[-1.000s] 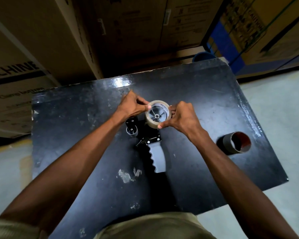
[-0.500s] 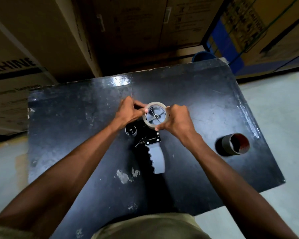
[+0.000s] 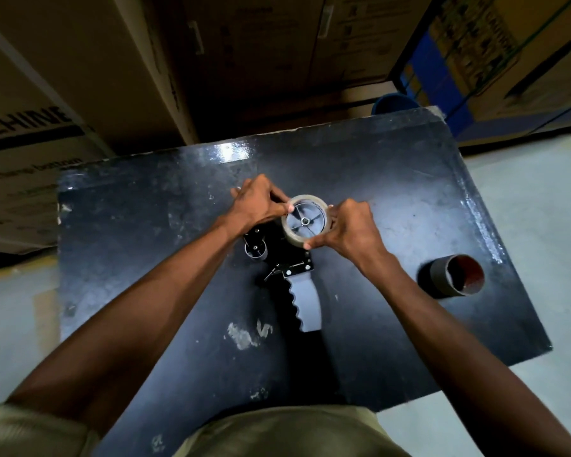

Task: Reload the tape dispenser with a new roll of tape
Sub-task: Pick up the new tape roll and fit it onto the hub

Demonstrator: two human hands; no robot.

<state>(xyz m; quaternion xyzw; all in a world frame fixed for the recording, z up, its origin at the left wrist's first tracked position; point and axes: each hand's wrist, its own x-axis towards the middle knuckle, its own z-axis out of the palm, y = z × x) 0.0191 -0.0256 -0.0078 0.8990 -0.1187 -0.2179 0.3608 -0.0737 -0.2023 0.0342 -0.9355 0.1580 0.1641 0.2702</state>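
floor (image 3: 524,199): pale, perhaps concrete; table (image 3: 145,225): glossy black; behind: stacked cardboard boxes (image 3: 80,61); light: dim

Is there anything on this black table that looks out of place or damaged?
An empty brown cardboard tube lies on its side near the right edge of the black table, apart from the grey-handled tape dispenser. The tabletop shows pale scuffs. Nothing else stands out.
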